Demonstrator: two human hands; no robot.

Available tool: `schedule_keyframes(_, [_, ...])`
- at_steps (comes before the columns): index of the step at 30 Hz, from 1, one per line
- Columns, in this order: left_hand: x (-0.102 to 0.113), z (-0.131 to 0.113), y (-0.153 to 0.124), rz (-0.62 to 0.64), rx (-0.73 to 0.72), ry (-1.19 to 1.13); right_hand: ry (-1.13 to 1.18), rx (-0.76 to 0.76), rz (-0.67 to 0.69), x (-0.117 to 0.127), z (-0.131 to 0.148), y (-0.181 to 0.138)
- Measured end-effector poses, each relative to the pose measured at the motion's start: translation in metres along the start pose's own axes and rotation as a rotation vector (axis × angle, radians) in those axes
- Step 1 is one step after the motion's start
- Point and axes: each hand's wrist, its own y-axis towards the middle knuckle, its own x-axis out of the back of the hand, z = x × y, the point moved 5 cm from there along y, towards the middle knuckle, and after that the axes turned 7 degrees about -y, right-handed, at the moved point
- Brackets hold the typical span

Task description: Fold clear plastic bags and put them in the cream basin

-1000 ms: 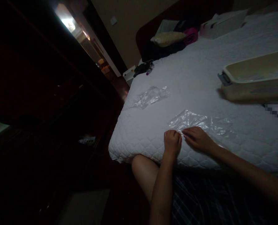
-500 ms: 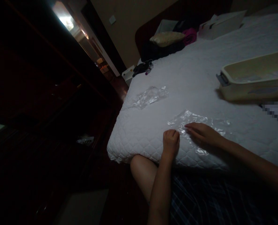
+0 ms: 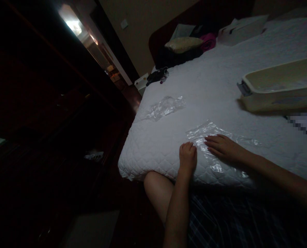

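A clear plastic bag [image 3: 207, 132] lies flat on the white quilted bed [image 3: 215, 89] near its front edge. My left hand [image 3: 187, 156] is curled in a pinch at the bag's left corner. My right hand [image 3: 224, 147] rests flat on the bag with its fingers stretched out and pointing left. A second clear plastic bag [image 3: 165, 106], crumpled, lies farther back to the left, apart from both hands.
A cream plastic tub [image 3: 279, 88] stands on the bed at the right. Pillows and clothes [image 3: 185, 46] are piled at the headboard, with a white box [image 3: 241, 29] beside them. Small dark items [image 3: 157, 75] lie at the far bed corner. Dark floor drops off left.
My right hand has slid forward and flattened onto the bag, smoothing it toward the bed's edge. My left hand has stayed pinched at the corner.
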Motion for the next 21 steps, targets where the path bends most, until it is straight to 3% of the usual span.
schedule_keyframes(6, [0.005,-0.004,0.001,-0.103,-0.052,0.054,-0.003,-0.044,0.007,-0.002,0.002,-0.003])
schedule_keyframes(12, [0.005,-0.013,-0.002,0.014,-0.176,0.050,0.079,-0.057,-0.032,0.004,0.003,-0.002])
schedule_keyframes(17, [-0.002,-0.013,-0.004,0.130,-0.177,0.052,0.203,-0.136,-0.134,0.025,-0.006,0.001])
schedule_keyframes(21, [-0.001,-0.013,-0.004,0.128,-0.174,0.052,0.302,-0.167,-0.157,0.041,-0.011,-0.004])
